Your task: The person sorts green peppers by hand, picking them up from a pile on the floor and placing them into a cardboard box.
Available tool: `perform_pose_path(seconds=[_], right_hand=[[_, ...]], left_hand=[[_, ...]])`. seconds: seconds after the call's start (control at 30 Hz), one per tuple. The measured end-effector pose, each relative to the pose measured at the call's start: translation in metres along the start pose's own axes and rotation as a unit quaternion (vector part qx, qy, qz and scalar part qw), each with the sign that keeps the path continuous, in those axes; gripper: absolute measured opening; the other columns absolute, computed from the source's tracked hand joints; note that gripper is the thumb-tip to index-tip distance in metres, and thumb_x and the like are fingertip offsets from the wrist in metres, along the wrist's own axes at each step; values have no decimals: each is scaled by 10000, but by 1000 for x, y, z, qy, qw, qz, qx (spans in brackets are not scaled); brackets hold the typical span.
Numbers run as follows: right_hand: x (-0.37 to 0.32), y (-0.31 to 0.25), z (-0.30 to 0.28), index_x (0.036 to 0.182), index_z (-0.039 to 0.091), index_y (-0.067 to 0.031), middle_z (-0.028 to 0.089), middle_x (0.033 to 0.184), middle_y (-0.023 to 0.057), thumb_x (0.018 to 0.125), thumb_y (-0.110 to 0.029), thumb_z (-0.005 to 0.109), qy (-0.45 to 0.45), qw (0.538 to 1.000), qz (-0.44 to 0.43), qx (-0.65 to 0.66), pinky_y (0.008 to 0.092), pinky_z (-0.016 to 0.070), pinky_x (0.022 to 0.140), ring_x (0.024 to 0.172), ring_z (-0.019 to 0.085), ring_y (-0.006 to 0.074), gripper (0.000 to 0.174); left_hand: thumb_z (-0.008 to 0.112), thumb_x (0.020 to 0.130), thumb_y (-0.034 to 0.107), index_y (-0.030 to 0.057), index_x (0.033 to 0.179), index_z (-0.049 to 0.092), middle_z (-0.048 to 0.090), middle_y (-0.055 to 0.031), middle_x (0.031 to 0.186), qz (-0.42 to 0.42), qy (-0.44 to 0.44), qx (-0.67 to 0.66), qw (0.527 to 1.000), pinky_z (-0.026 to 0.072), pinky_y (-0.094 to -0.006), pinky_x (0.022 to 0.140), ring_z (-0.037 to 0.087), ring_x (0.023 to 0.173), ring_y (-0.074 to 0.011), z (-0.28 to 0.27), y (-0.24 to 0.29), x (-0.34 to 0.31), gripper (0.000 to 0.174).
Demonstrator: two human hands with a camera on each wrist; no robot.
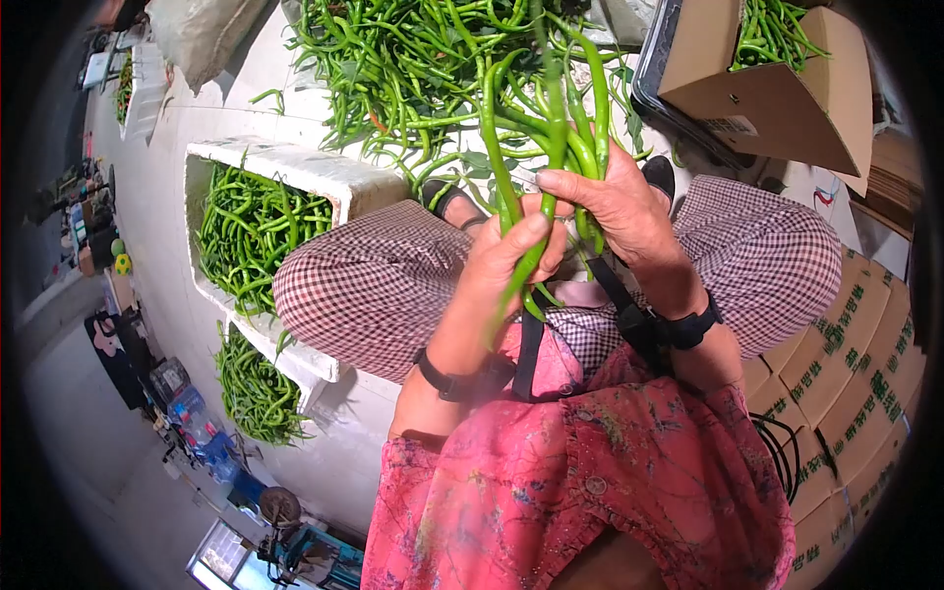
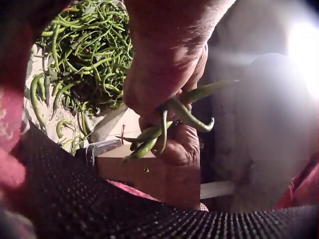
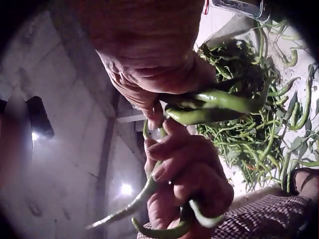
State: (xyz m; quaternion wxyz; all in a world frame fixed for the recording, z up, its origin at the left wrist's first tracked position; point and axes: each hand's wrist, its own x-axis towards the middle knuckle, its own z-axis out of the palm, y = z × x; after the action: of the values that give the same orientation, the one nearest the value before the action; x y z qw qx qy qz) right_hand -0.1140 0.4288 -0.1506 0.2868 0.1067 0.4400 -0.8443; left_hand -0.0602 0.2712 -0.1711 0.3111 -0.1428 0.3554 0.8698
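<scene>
In the head view my two hands meet in front of the lap, thumbs side by side. My left hand [image 1: 503,258] grips a few long green chili peppers [image 1: 497,157]; their curved ends poke out below the fist. My right hand [image 1: 637,214] holds a bunch of green chili peppers [image 1: 584,155], thumb laid across them. From the left wrist, pepper tips [image 2: 187,117] show beneath the left palm. The right wrist view has plump peppers [image 3: 214,103] under the right hand, and the left fingers [image 3: 187,159] curled close below.
A large heap of green chilies [image 1: 393,69] lies on the floor ahead. White foam boxes [image 1: 295,162] of chilies stand on the left. An open cardboard box [image 1: 777,108] with chilies sits at the right, above flattened cartons [image 1: 836,393]. A pale sack [image 1: 202,39] stands far left.
</scene>
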Motion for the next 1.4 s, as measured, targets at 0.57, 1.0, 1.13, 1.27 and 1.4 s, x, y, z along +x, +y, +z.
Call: perform_pose_path(seconds=[0.57,1.0,1.13,1.27,1.4], right_hand=[[9,9,1,1321,450,-2,569,1161,82,916,-171,608,-53,979,-41,-192,291,459,870,1005,550,138,466],[17,34,-10,1226,497,53,583,1178,140,947,-123,537,-23,994,21,102,316,470,928,1079,582,207,332],[16,32,-3,1234,494,58,585,1182,140,953,-125,525,-28,992,15,123,313,455,950,1083,580,200,336],[19,33,-8,1249,485,61,584,1193,141,957,-123,512,-19,990,25,138,318,443,968,1084,579,203,346],[25,44,-12,1294,438,67,536,1262,144,961,-111,498,6,988,5,152,325,418,997,1142,539,196,382]], left_hand=[[625,910,190,34,1150,548,606,-8,998,109,178,-18,978,473,-220,656,576,796,-91,3,2,19,296],[658,870,147,-30,1147,573,641,-100,1045,150,153,-79,974,518,-283,804,629,903,-177,2,0,27,339],[675,846,102,-36,1144,578,644,-100,1060,160,158,-37,974,502,-282,837,626,927,-172,-1,-2,30,343],[643,828,46,-23,1144,581,642,-90,1068,156,179,7,971,487,-279,858,620,939,-162,7,5,23,330],[689,796,90,-7,1107,592,638,-43,985,196,199,118,953,494,-271,763,609,843,-134,14,-1,24,341]])
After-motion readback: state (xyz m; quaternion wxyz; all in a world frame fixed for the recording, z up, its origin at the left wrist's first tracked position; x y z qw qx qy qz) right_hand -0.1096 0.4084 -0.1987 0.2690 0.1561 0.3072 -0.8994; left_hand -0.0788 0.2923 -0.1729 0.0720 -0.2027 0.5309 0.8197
